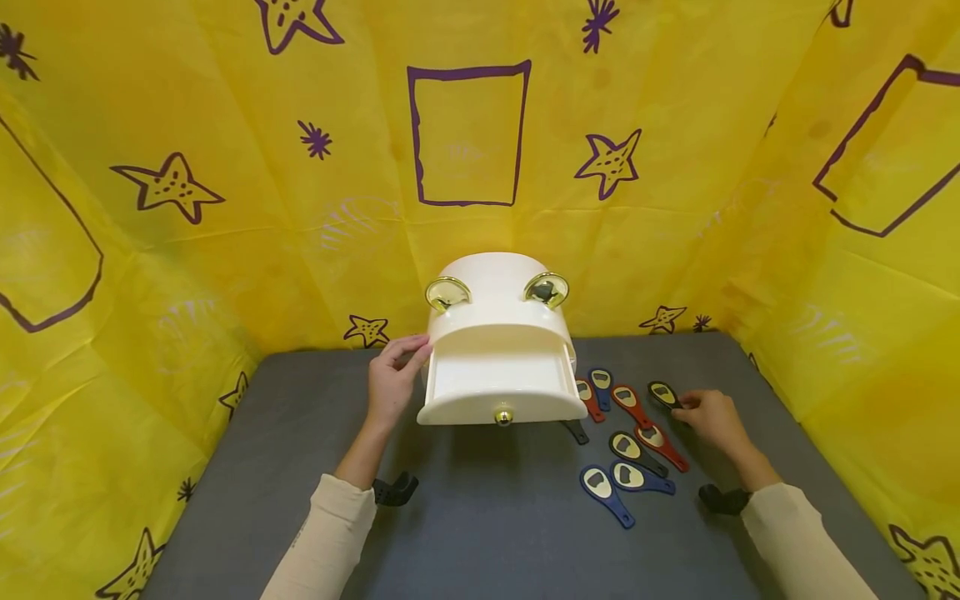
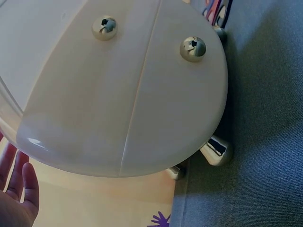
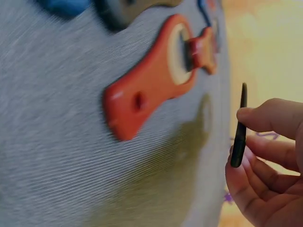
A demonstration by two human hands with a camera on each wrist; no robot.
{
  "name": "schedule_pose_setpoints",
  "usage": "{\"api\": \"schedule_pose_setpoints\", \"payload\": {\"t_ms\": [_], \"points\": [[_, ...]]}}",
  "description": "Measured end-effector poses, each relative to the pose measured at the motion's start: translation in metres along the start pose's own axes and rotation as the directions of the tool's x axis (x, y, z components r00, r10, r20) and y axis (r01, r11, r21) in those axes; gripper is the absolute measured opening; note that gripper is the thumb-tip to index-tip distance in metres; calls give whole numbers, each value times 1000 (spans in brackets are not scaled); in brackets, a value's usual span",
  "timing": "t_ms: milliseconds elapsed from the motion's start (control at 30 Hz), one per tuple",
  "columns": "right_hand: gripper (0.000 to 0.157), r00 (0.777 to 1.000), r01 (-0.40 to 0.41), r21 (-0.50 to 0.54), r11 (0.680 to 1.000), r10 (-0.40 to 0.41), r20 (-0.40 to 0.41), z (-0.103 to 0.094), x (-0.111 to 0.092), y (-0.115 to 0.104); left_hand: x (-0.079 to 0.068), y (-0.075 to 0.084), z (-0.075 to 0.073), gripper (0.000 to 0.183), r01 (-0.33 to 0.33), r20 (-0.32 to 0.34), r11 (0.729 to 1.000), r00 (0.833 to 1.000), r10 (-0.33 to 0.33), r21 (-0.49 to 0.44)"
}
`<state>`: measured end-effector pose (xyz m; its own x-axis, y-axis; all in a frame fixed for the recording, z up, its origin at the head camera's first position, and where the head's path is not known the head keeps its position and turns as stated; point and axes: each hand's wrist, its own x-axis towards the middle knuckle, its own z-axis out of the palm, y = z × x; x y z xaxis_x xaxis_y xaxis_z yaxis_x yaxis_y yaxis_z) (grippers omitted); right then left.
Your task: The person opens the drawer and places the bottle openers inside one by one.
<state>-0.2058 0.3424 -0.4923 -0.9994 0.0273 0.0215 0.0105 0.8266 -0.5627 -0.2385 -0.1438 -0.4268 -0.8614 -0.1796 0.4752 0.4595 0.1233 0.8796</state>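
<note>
A cream drawer box (image 1: 495,287) with two round gold-rimmed pieces on top stands near the back of the table. Its upper drawer (image 1: 501,407), with a shiny knob (image 2: 104,28), is pulled out and its white floor shows. My left hand (image 1: 391,385) rests its fingertips against the box's left side; in the left wrist view its fingers (image 2: 31,187) are loosely extended beside the casing. My right hand (image 1: 712,421) pinches a black bottle opener (image 1: 663,394) by its handle. In the right wrist view that opener (image 3: 240,127) is seen edge-on, raised off the table between thumb and fingers.
Several red, blue and black bottle openers lie right of the box, among them a red one (image 1: 662,447) and a blue one (image 1: 607,496). One black opener (image 1: 576,431) is partly hidden by the drawer. Yellow patterned cloth (image 1: 337,275) walls the grey table (image 1: 465,533).
</note>
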Motion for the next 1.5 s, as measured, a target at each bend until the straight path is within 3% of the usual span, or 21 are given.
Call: {"api": "schedule_pose_setpoints", "payload": {"t_ms": [233,467,533,800,967,1167,1400,1500], "points": [[35,1000,1,30,1000,0,-31,-13,-1,-22,-1,4,1,20,12,3,1000,1000,-12,8],[31,993,68,18,998,-66,-94,-25,0,-48,-6,32,3,21,13,18,999,1000,-14,45],[30,990,90,11,996,-88,-112,-29,1,-55,-6,34,3,20,14,18,999,1000,-14,45],[29,976,155,-8,988,-154,-155,-44,-2,-91,-2,2,3,19,0,-8,1000,1000,0,8],[29,971,177,-13,984,-176,-161,-53,-4,-116,-1,-3,3,17,-24,-20,1000,1000,24,17],[29,963,212,10,977,-207,-175,-60,-11,-147,-1,-1,2,18,2,-23,1000,1000,-1,21],[26,947,276,70,959,-259,-192,-65,-16,-185,-6,34,3,21,3,6,999,1000,-3,38],[26,944,305,97,947,-287,-164,-66,-15,-202,-7,33,3,20,-10,-2,999,1000,10,38]]}}
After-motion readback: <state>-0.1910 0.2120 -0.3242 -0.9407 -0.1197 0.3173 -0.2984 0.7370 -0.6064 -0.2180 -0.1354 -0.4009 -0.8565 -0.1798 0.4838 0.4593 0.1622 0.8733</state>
